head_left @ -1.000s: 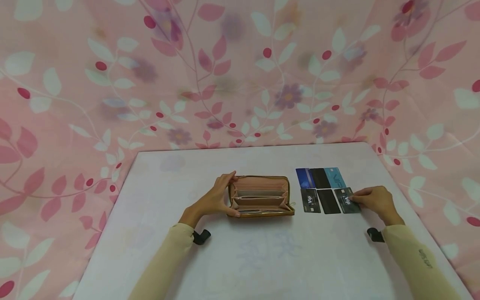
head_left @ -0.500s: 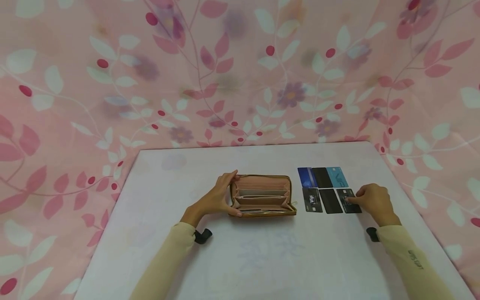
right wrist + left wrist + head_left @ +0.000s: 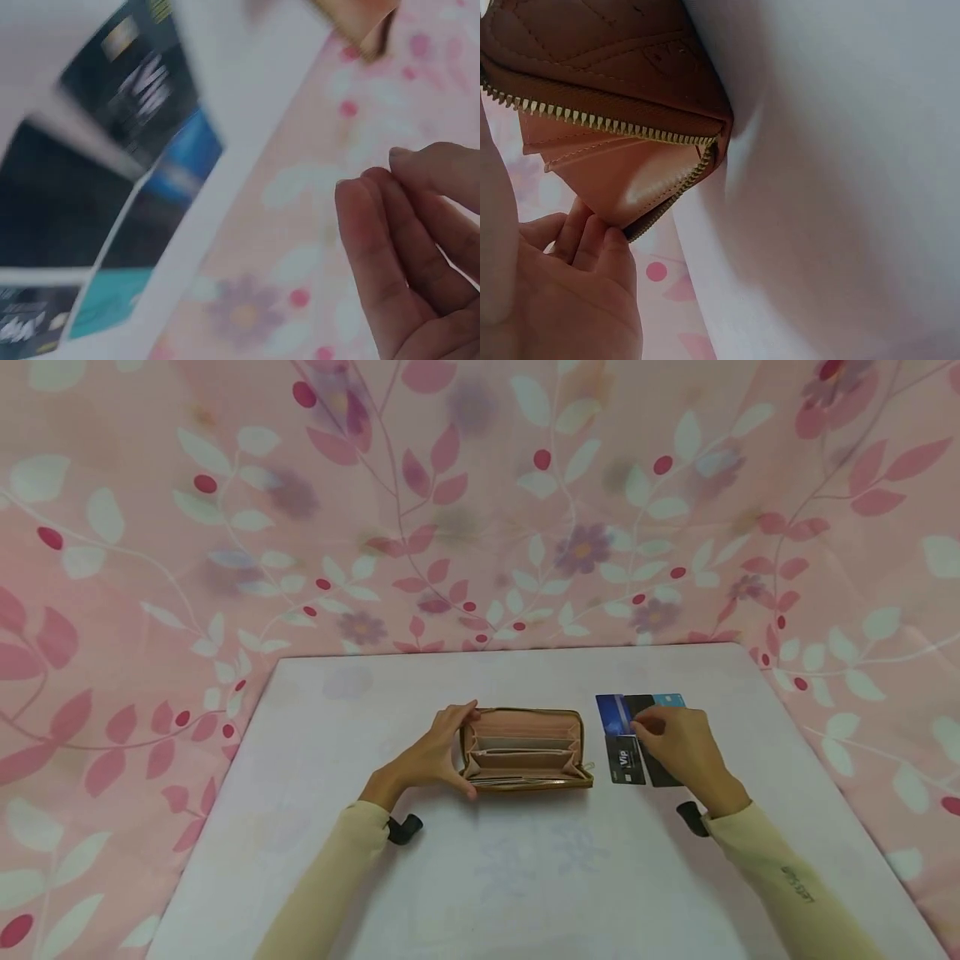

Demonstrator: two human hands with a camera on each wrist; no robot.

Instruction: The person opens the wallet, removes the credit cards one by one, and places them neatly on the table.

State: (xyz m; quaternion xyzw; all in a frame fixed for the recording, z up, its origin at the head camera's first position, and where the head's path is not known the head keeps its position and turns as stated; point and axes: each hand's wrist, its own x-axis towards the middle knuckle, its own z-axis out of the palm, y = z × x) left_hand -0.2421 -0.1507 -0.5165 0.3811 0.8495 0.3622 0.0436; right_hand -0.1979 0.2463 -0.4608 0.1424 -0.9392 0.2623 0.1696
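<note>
A tan zip-around wallet (image 3: 525,768) stands unzipped on the table, its pleated pockets showing. My left hand (image 3: 431,760) holds the wallet's left end, thumb at the front edge and fingers at the back. The left wrist view shows fingers (image 3: 615,251) on its lining beside the gold zip. My right hand (image 3: 682,747) hovers over the cards with nothing in its fingers. Two rows of cards lie there: a blue card (image 3: 612,714), a black Vip card (image 3: 625,760), a teal card (image 3: 112,300) and several other dark ones. In the head view the hand covers some.
The white table (image 3: 525,877) has its back edge against a pink floral cloth (image 3: 480,510), which also rises at both sides. The cards lie just right of the wallet. A black strap piece (image 3: 405,829) sits at my left wrist, another (image 3: 692,818) at my right.
My right hand has left the front-right Vip card and moved left across the cards towards the wallet, with nothing in it. The left hand and the wallet have stayed in place.
</note>
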